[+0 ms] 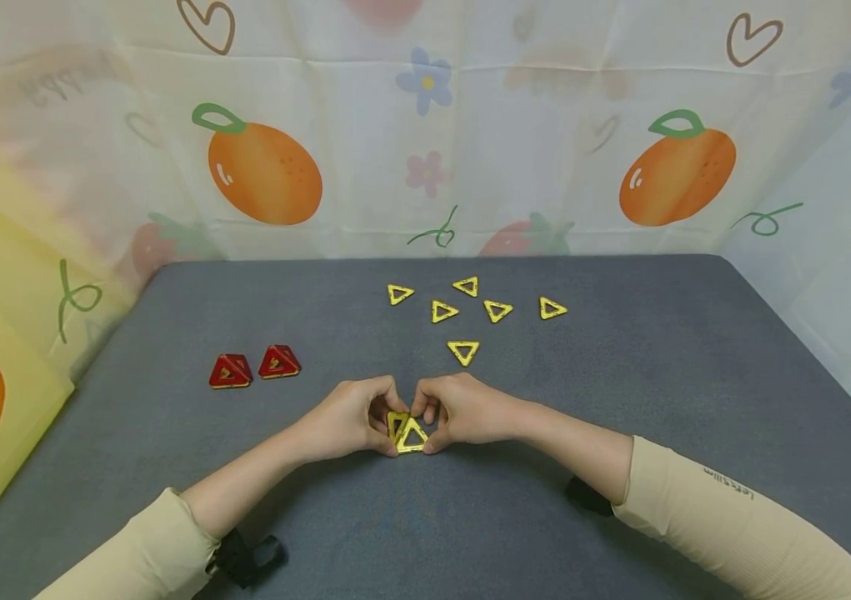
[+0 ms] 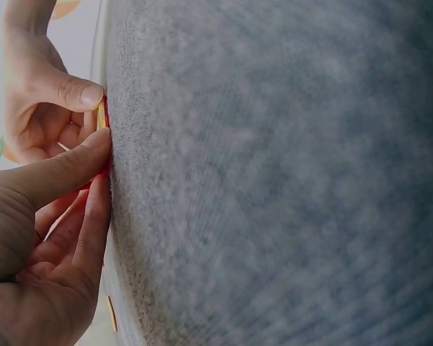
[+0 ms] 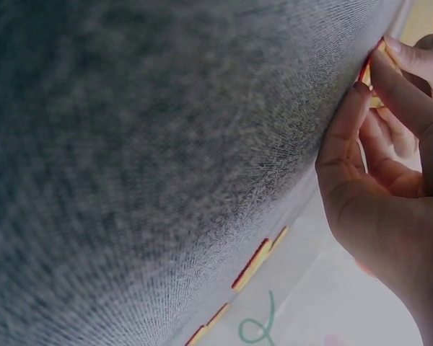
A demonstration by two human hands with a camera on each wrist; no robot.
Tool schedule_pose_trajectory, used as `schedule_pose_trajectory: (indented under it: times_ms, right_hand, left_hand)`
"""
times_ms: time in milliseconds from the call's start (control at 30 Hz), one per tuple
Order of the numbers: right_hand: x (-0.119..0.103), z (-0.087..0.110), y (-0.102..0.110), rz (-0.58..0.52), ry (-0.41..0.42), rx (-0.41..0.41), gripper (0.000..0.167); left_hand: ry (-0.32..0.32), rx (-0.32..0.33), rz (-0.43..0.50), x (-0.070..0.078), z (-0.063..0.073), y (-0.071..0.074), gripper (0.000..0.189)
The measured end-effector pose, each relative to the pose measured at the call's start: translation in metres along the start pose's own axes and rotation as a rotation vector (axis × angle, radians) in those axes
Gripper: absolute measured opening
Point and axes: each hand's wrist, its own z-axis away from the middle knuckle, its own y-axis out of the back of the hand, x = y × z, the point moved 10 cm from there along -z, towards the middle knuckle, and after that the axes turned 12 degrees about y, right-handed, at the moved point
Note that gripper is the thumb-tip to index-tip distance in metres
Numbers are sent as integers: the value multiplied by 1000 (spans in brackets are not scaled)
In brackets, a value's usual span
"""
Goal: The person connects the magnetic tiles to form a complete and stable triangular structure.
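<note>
Two yellow triangular tiles with open centres meet edge to edge between my hands in the head view. My left hand (image 1: 357,421) pinches the left tile (image 1: 392,423) between thumb and fingers. On the other side, my right hand (image 1: 468,411) pinches the front tile (image 1: 412,447), thumb at its lower right corner and a fingertip near its top. Both wrist views show the tiles almost edge-on, with red along the side of a tile (image 3: 364,68). In the left wrist view, the left thumb (image 2: 95,138) presses on the yellow edge.
Several loose yellow triangles lie farther back on the grey table (image 1: 665,383), the nearest triangle (image 1: 463,352) just beyond the hands. To the left stand two red pyramids, one pyramid (image 1: 231,372) beside the other pyramid (image 1: 279,362). A printed curtain (image 1: 485,150) hangs behind the table.
</note>
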Motion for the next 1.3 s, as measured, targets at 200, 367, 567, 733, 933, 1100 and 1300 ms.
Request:
schedule_pose_trajectory:
  times_ms: [200,367,567,733,933,1100,1300]
  right_hand:
    - [-1,0,-1,-2,-1,-2,34]
    - [-1,0,0,-4,-2,-17,33]
    - [10,4,13,-21,-33,2,29]
    - [24,9,38,-12,-76,87,26]
    - [43,17,72,13,-139,191,29]
    - [59,22,96,38,-212,230,34]
    - [75,21,110,43,-278,220,39]
  left_hand:
    - [9,-6,-9,-1,0,0,37]
    - [5,-4,-11,-1,1,1,37]
    - [5,1,2,-1,1,1,38]
    - [-6,11,-1,0,0,0,39]
    - [-14,13,-1,1,-1,0,39]
    - [-17,13,-10,1,0,1,39]
    - [-16,4,-12,2,1,2,38]
